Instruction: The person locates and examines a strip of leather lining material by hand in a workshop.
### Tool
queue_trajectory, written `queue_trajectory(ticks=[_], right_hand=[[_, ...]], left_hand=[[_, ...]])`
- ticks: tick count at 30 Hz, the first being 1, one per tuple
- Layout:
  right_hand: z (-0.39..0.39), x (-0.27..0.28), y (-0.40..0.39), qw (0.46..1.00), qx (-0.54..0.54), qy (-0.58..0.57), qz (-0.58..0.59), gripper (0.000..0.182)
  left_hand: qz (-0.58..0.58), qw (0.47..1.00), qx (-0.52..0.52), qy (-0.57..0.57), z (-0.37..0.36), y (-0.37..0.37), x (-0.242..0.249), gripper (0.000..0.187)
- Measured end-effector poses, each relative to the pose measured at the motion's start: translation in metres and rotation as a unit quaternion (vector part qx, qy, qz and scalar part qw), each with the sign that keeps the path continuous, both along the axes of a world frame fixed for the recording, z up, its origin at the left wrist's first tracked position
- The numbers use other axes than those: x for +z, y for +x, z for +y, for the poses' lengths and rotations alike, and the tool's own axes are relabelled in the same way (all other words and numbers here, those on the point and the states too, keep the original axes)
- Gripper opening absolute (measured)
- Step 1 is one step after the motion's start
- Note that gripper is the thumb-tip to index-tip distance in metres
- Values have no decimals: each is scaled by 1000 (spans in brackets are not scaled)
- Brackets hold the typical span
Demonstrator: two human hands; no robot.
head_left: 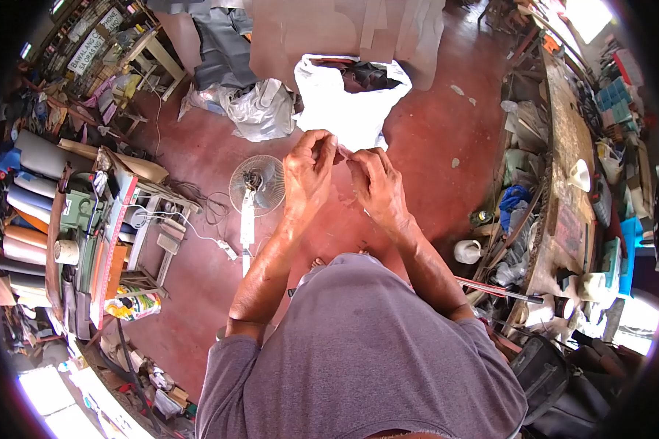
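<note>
Both hands are raised in front of my chest, fingertips almost meeting. My left hand [310,172] is closed in a pinch, thumb against the fingers. My right hand [381,186] pinches too, a little to the right of it. Whatever sits between the fingertips is too small to make out. Beyond the hands, on the floor, stands a white sack [344,110] with its mouth open and dark pieces [366,76] inside. Left of my left hand is a standing fan [257,186] with a round wire guard.
A crumpled silvery plastic bag [262,111] and dark sheet material [223,51] lie left of the sack. A green sewing machine [79,211] stands on a table at left. To the right runs a cluttered wooden workbench [567,132], with a white jug [468,252] on the red floor.
</note>
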State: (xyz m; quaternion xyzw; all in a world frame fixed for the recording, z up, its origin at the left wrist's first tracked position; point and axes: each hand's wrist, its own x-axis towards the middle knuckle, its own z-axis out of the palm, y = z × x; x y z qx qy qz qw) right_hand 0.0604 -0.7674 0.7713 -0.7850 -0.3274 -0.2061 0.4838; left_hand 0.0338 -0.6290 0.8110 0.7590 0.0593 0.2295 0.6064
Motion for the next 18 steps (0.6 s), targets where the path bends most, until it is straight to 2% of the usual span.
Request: queue_trajectory(ticks=[5, 8, 11, 14, 18], right_hand=[[5, 8, 3, 998, 7, 66, 16, 24], [8, 14, 1, 995, 0, 91, 29, 29], [9, 12, -2, 995, -42, 72, 54, 36], [13, 15, -1, 993, -40, 102, 45, 34], [11, 16, 1, 994, 5, 93, 59, 24]], left_hand=[[-49, 998, -18, -44, -8, -3, -2, 14], [-51, 998, 17, 27, -7, -4, -3, 14], [-35, 999, 11, -9, -8, -5, 1, 14], [-63, 997, 32, 29, -9, -6, 1, 17], [-45, 999, 30, 0, -6, -3, -7, 17]])
